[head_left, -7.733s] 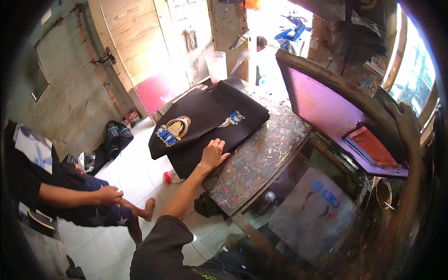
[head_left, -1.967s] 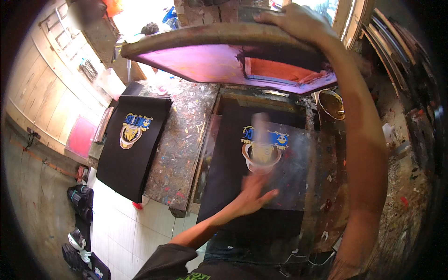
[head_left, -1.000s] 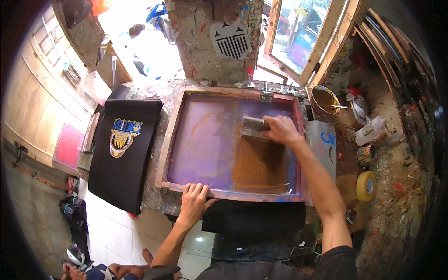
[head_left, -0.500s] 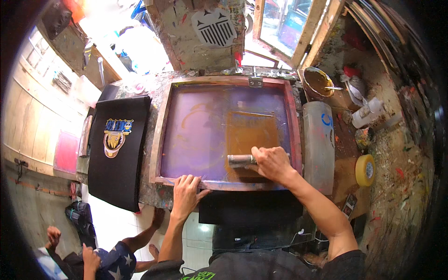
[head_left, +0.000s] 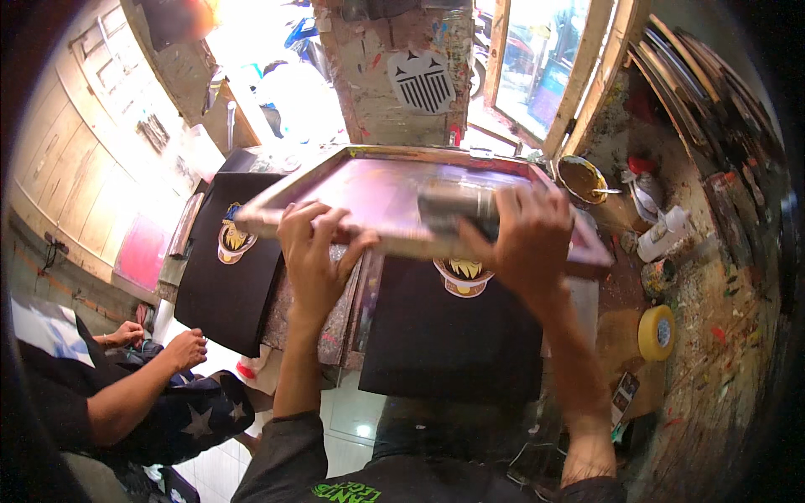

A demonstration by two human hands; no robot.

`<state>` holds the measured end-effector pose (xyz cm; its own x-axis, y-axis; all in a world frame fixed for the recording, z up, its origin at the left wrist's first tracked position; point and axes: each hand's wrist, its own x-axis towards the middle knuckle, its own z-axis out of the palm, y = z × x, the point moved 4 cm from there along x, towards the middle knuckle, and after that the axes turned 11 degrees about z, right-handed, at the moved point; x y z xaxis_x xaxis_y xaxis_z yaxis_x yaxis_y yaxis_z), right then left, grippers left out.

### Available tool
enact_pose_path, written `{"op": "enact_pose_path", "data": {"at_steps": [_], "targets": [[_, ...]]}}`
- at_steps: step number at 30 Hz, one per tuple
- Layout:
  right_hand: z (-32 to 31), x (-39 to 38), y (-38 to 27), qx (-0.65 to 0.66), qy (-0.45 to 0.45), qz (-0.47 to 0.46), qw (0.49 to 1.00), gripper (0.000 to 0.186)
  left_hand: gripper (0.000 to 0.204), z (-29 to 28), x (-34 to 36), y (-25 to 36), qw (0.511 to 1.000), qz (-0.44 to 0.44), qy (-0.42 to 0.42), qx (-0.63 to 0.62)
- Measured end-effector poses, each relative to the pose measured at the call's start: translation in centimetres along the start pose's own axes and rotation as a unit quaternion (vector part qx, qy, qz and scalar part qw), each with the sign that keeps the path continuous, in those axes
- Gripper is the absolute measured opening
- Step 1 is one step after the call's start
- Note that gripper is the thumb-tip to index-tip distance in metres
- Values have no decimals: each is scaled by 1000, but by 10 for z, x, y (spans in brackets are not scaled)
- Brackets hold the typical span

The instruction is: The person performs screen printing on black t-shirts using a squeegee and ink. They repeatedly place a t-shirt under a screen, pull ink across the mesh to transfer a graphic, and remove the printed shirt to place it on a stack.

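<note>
A wooden-rimmed printing screen (head_left: 398, 244) is tilted, its near edge raised off the bench. My left hand (head_left: 312, 251) is closed on that near edge, left of the middle. Blurred by motion, my right hand (head_left: 534, 239) holds a squeegee (head_left: 449, 205) above the mesh, near the right part of the rim; whether it also grips the rim I cannot tell. Below the screen lies a black cloth (head_left: 453, 344) with a yellow, brown and white printed figure (head_left: 464, 281) partly hidden by the rim. Another black cloth (head_left: 220, 298) with a similar print lies to the left.
At the right stand a bowl of brown ink (head_left: 579, 178), a white bottle (head_left: 662, 235) and a yellow tape roll (head_left: 656, 333). A person's hands (head_left: 184, 350) are close by at the lower left. A wooden post (head_left: 394, 75) rises behind the bench.
The screen's near edge has been lifted, uncovering the black cloth and print. Both my hands have risen with it, the squeegee still in the right. The person at left has come closer.
</note>
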<state>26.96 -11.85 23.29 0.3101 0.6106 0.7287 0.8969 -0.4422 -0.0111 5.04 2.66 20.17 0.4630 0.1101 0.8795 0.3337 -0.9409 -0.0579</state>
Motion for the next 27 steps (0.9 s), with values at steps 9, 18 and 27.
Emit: {"op": "enact_pose_path", "data": {"at_steps": [9, 18, 27], "targets": [[-1, 172, 29, -2, -79, 54, 995, 76, 79, 135, -178, 49, 875, -76, -462, -122], [2, 207, 31, -23, -123, 47, 991, 85, 32, 277, -74, -92, 964, -79, -247, -59], [5, 207, 31, -13, -137, 87, 987, 82, 24, 51, -144, -213, 883, -440, 29, -159]]}}
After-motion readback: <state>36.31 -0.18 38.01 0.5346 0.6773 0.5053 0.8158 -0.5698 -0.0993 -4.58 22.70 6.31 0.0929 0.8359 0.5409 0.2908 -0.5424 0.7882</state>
